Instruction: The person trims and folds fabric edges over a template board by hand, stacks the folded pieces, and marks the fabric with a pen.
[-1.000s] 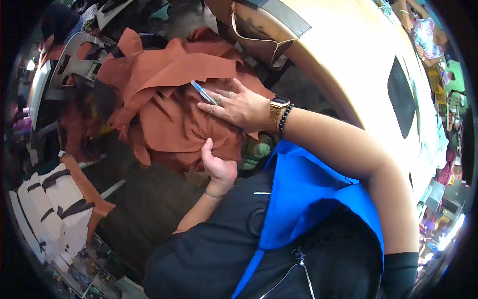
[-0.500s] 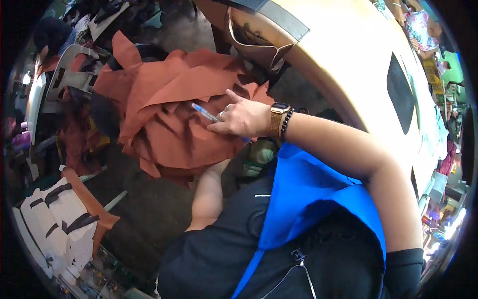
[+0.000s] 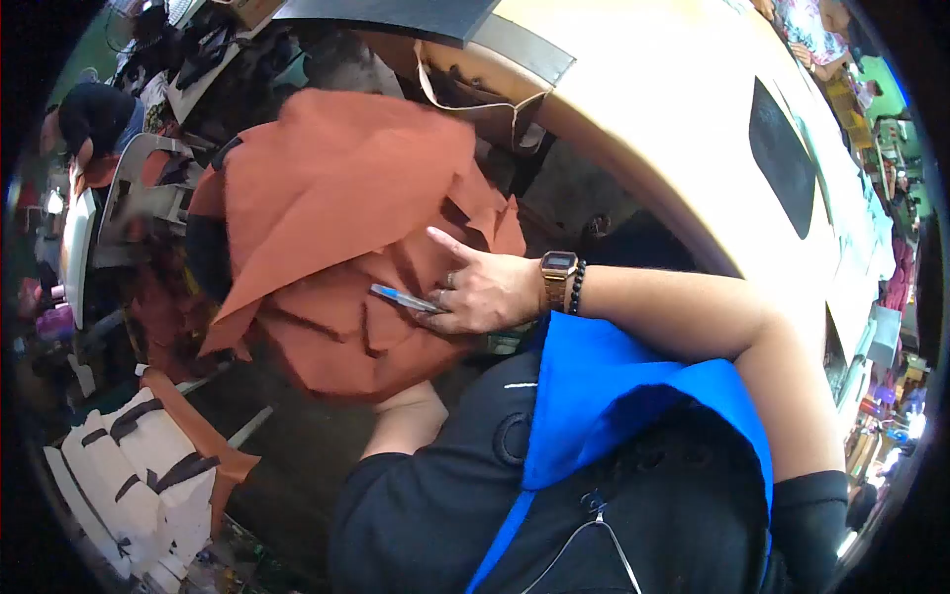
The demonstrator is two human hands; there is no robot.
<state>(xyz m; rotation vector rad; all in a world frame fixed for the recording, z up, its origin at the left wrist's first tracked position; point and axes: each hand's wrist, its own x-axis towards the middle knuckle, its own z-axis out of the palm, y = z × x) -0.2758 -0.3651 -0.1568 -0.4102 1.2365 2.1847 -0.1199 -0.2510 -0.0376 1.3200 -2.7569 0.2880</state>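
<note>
A bundle of rust-coloured cloth pieces [image 3: 346, 168] hangs in front of my body, with a broad flap folded over its top and creases below. My right hand [image 3: 490, 292] lies over the bundle's near right side, index finger stretched out. Between its other fingers is a pen [image 3: 401, 297] with a blue end, pointing left. My left hand [image 3: 416, 401] reaches under the bundle from below; only the wrist area shows and its fingers are hidden by the cloth.
A long pale table [image 3: 673, 109] curves along the right, with a dark flat piece [image 3: 782, 153] on it. A stack of white pieces with dark straps [image 3: 148, 465] is at lower left. A white plastic chair [image 3: 129, 188] and a bent-over person [image 3: 99, 124] are at left.
The top cloth has swung over into a broad flap covering more of the bundle. My right hand, still holding the pen, sits lower in view. The view has shifted somewhat.
</note>
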